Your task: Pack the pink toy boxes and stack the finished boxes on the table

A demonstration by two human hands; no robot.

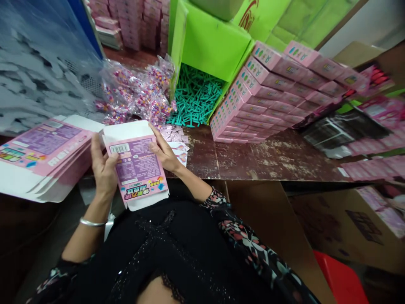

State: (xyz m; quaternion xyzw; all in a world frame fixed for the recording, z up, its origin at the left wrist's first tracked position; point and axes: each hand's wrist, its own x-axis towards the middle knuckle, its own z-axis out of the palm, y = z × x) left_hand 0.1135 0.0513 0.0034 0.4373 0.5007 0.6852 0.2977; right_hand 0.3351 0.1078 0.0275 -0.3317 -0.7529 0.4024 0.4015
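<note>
Now the flat pink carton (pixel 136 168) sits between both hands, held up over the lap just near of the counter (pixel 268 158) edge, printed purple panel facing up. Its long axis runs from far-left to near-right, white flap at the far end and another at the near end. The left hand (pixel 103 166) clamps the left long edge, thumb on top, fingers curled under, so that side is gripped. The right hand (pixel 165 153) lies on the far-right corner, fingers spread flat along the edge, pressing rather than closing round it. Both hands are touching the carton, one to each side, so neither is nearer; the left has the firmer hold. Just left of the left hand, a stack of flat cartons (pixel 44 158) fans out, close by. Farther off on the counter lie a bag of small colourful pieces (pixel 139 90), a green box (pixel 209 46) spilling teal sticks (pixel 194 99), and rows of finished pink boxes (pixel 275 90) at far right.
</note>
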